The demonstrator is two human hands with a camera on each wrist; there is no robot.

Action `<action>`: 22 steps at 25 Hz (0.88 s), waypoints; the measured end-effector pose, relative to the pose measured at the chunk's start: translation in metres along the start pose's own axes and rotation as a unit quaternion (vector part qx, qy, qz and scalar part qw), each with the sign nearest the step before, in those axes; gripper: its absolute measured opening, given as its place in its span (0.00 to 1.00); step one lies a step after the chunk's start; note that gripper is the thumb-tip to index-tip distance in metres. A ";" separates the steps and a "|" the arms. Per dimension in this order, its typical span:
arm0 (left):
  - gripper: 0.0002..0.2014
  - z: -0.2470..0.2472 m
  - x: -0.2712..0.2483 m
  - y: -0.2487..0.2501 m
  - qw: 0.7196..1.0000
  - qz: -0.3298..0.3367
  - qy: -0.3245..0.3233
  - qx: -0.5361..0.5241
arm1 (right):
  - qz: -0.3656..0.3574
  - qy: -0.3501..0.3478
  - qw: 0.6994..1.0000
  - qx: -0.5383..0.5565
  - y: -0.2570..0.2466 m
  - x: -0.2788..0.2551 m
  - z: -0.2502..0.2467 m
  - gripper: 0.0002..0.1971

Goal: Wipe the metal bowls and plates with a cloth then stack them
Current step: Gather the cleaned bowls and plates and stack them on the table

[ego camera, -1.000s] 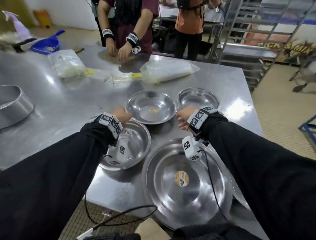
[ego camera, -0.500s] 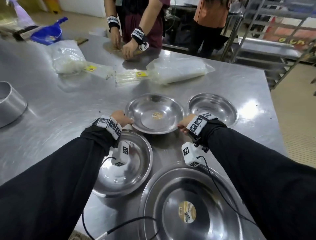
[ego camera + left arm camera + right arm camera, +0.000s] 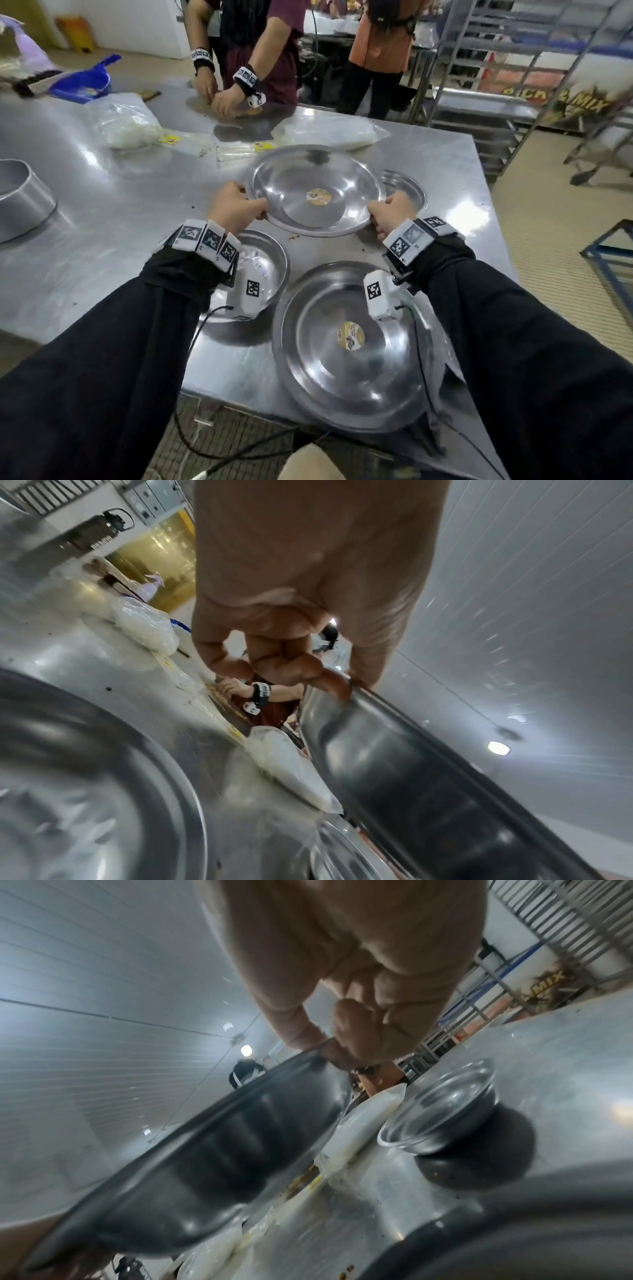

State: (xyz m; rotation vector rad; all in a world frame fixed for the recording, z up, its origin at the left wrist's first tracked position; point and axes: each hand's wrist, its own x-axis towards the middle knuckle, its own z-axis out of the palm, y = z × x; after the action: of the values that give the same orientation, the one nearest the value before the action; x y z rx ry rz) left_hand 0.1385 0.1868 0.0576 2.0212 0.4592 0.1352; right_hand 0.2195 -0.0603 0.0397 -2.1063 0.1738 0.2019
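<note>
While lifted off the table, bowl (image 3: 313, 192) rim sits pinched between both hands' fingers (image 3: 255, 207).

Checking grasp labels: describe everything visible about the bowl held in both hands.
The held bowl is shiny metal, round, shallow, with a narrow rolled rim and a round yellowish sticker at its centre. The left hand and right hand pinch opposite sides of the rim, thumbs on top. It is mouth up, and the wrist views show it raised off the steel table, partly hiding a smaller bowl behind it.
</note>
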 end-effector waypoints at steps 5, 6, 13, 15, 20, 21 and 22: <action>0.10 0.017 -0.114 -0.009 0.998 0.039 -0.044 0.031 | -0.015 0.093 0.995 0.008 0.042 -0.127 -0.038 0.05; 0.09 0.019 -0.132 -0.015 0.997 0.046 -0.053 0.043 | -0.014 0.098 0.995 -0.002 0.055 -0.143 -0.041 0.06; 0.04 0.046 -0.201 -0.064 0.986 0.048 -0.105 0.118 | 0.023 0.067 0.992 -0.104 0.127 -0.206 -0.048 0.17; 0.08 0.053 -0.207 -0.069 0.980 0.044 -0.092 0.172 | 0.026 0.065 0.990 -0.120 0.143 -0.207 -0.045 0.18; 0.11 0.069 -0.216 -0.071 0.947 0.010 -0.036 0.320 | -0.009 0.031 0.981 -0.194 0.165 -0.205 -0.048 0.16; 0.13 0.070 -0.218 -0.072 0.938 -0.005 -0.026 0.346 | -0.024 0.021 0.976 -0.217 0.164 -0.203 -0.052 0.16; 0.16 0.071 -0.219 -0.074 0.933 -0.019 -0.023 0.357 | -0.039 0.011 0.971 -0.234 0.163 -0.203 -0.055 0.15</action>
State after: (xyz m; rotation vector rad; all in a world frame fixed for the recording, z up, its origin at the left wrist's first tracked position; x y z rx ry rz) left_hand -0.0619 0.0761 -0.0198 2.7184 0.5719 -0.1258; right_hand -0.0076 -0.1826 -0.0242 -2.5804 0.0574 0.1849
